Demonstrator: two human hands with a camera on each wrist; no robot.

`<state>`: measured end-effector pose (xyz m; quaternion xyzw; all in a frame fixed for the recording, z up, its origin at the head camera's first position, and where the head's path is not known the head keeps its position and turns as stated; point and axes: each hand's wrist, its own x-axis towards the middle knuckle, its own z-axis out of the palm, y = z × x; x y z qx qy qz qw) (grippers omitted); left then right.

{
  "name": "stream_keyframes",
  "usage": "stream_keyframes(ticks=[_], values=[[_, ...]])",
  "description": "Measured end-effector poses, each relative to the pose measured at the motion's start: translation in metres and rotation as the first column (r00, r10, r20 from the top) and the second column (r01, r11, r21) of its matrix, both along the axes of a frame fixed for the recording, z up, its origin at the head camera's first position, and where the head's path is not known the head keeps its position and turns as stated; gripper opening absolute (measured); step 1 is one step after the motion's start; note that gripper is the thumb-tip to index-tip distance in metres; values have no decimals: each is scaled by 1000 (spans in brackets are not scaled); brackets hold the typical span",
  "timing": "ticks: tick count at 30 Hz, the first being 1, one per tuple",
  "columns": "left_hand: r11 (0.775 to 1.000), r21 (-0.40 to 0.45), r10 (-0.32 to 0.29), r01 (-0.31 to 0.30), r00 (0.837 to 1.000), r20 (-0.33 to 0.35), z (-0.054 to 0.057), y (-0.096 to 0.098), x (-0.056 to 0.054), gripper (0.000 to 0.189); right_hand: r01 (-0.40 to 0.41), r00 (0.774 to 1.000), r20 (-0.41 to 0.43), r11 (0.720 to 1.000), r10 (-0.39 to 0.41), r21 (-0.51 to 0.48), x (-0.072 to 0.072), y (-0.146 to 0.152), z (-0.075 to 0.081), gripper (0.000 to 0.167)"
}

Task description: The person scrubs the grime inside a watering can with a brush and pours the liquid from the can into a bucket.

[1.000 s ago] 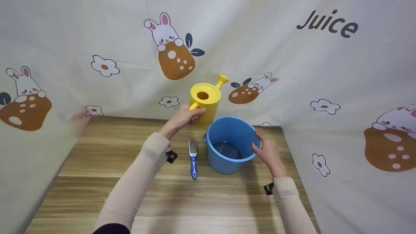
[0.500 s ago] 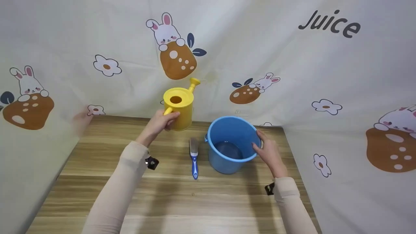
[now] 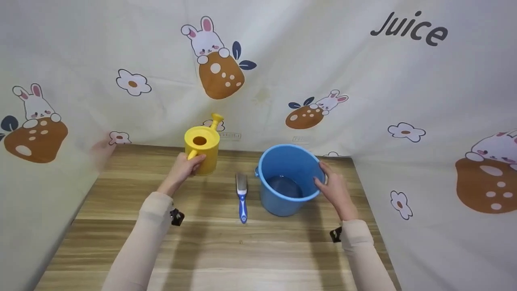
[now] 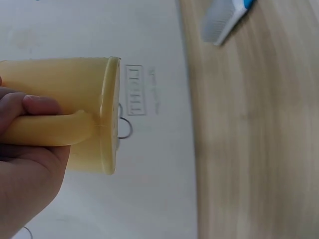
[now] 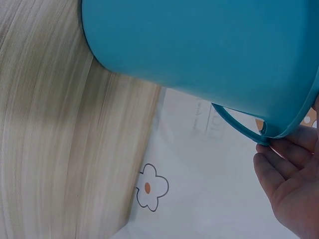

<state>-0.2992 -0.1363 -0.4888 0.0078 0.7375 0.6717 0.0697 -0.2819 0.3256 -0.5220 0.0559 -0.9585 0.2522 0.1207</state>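
A yellow watering can (image 3: 204,155) is upright in the head view, its spout pointing up towards the back. My left hand (image 3: 181,171) grips its handle, fingers wrapped round it; the left wrist view shows the can's base (image 4: 110,117) apart from the table. On the right side stands a blue bucket (image 3: 282,204), its inside darker at the bottom. My right hand (image 3: 334,190) holds the bucket's rim, thumb inside and fingers outside. In the right wrist view the fingertips lie by the bucket's handle (image 5: 239,124). Part of that hand is cut off there.
Between the can and the bucket lies a brush (image 3: 242,202) with a blue and white handle, on the wooden table (image 3: 238,258). A pale cloth wall (image 3: 161,109) printed with rabbits and flowers encloses the back and both sides.
My left hand has carried the watering can left, away from beside the bucket, and lowered it towards the table. The right hand and bucket have stayed in place.
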Motion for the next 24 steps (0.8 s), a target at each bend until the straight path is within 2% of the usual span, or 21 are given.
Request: stream_keyframes(ticks=[4, 9, 11, 15, 18, 24], values=[[998, 48, 27, -29, 999, 44, -20, -3, -2, 41, 11, 1000, 16, 1000, -11, -7, 0, 0, 1, 59], [996, 57, 60, -64, 996, 68, -42, -5, -1, 42, 15, 1000, 21, 1000, -15, -15, 1, -1, 2, 58], [995, 42, 83, -86, 994, 69, -45, -4, 3, 43, 6, 1000, -7, 1000, -6, -10, 1, -1, 1, 57], [989, 44, 141, -144, 988, 68, -65, -2, 5, 43, -7, 999, -51, 1000, 7, -1, 0, -1, 0, 56], [984, 44, 171, -174, 983, 63, -83, -2, 4, 44, -4, 999, -37, 1000, 4, -5, 0, -1, 0, 56], [980, 42, 192, -194, 980, 55, -100, 0, 6, 45, 3, 1000, -16, 1000, -3, -15, 0, -1, 0, 56]])
